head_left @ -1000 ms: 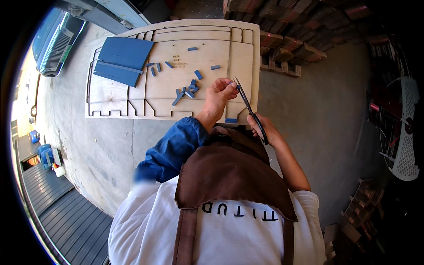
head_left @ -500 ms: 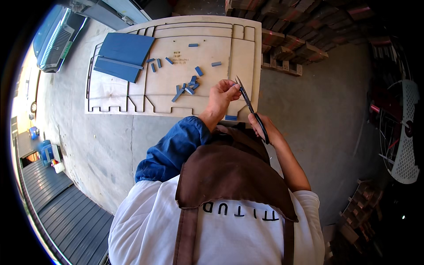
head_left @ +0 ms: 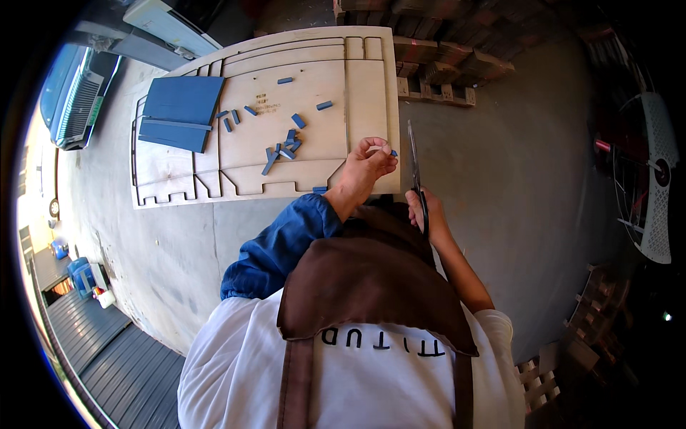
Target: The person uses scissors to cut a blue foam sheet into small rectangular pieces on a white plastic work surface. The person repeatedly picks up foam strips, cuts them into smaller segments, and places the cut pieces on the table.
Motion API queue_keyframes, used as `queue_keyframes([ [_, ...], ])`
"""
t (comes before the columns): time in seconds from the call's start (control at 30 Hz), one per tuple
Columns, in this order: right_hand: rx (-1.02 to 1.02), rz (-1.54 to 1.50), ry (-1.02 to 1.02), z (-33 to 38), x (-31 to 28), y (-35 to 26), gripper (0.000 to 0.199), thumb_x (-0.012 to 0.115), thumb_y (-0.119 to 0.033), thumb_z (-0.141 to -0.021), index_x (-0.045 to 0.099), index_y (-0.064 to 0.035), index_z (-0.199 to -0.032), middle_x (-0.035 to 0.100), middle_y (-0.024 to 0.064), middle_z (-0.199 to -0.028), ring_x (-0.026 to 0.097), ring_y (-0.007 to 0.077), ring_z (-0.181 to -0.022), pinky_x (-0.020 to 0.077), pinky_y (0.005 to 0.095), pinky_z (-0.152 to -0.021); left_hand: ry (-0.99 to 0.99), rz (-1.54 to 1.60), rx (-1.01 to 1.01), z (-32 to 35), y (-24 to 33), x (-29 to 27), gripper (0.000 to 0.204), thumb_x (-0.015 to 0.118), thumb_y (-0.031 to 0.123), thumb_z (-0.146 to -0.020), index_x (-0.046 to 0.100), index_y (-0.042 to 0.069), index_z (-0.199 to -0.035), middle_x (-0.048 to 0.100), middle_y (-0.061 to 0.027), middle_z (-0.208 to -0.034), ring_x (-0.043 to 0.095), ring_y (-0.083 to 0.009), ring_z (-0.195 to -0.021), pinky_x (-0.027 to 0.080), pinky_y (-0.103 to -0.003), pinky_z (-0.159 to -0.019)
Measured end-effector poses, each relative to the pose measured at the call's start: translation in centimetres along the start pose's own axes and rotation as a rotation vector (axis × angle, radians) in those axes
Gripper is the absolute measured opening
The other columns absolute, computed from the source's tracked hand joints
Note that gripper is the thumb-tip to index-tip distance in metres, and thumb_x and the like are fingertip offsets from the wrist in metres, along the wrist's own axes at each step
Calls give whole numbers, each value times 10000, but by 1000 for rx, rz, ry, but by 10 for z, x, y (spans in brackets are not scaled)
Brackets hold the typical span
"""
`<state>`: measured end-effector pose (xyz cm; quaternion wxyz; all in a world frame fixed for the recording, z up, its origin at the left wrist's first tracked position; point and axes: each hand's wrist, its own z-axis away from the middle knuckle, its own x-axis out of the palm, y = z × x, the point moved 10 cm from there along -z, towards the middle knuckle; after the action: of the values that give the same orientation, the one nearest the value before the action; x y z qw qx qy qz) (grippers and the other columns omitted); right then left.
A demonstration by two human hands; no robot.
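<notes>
Left hand (head_left: 364, 173) pinches blue piece (head_left: 394, 153) by surface (head_left: 368, 93) right edge; likely light, springy, best held one end. Right hand (head_left: 433, 214) grips scissors (head_left: 415, 166) by handles.

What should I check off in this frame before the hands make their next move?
1. Small blue piece pinched at the left hand's fingertips: ok.
2. Black-handled metal scissors gripped in the right hand: ok.
3. Scissor blades apart from the left fingers: ok, a gap shows.
4. Scissor blades fully closed: cannot tell.
5. Flat blue four-sided sheet lying on the pale wooden board: ok.
6. Short blue strips all in one pile: not ok, several lie scattered.
</notes>
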<state>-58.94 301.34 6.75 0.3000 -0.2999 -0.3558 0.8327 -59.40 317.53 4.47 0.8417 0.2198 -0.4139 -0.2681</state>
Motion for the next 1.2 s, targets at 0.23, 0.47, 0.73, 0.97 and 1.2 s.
queue_keyframes([
  [0.23, -398, -146, 332, -12, -41, -61, 282, 715, -119, -792, 500, -22, -946, 624, 64, -842, 605, 159, -764, 490, 296, -717, -176, 81, -221, 10, -35, 25, 75, 577, 178, -941, 579, 104, -946, 626, -29, -898, 610, -150, -839, 514, -328, -808],
  [0.47, -377, -117, 244, -26, -44, -66, 251, 703, -104, -788, 501, -28, -917, 634, 59, -807, 611, 157, -746, 486, 297, -697, -250, -284, -144, 19, -25, 28, 70, 582, 159, -936, 598, 99, -969, 637, -20, -897, 608, -129, -836, 507, -296, -780],
  [0.73, -400, -110, 169, -18, -29, -65, 239, 702, -84, -787, 508, -30, -916, 646, 57, -805, 627, 146, -764, 495, 281, -717, -117, -72, -199, 19, -23, 9, 73, 603, 136, -920, 603, 74, -959, 639, -19, -849, 621, -130, -775, 513, -281, -736],
  [0.97, -381, -21, 206, -17, -25, -69, 224, 691, -84, -793, 514, -33, -919, 629, 51, -782, 599, 119, -734, 486, 271, -698, -86, -156, -222, 15, -24, 2, 57, 609, 123, -914, 620, 73, -937, 645, -27, -836, 626, -133, -764, 518, -268, -705],
  [1.2, -355, -1, 345, -24, -38, -52, 207, 662, -53, -777, 505, -26, -910, 610, 50, -759, 580, 114, -695, 480, 275, -678, -60, -297, -170, 14, -17, -3, 99, 614, 136, -910, 616, 41, -939, 652, -40, -855, 633, -143, -761, 521, -273, -698],
])
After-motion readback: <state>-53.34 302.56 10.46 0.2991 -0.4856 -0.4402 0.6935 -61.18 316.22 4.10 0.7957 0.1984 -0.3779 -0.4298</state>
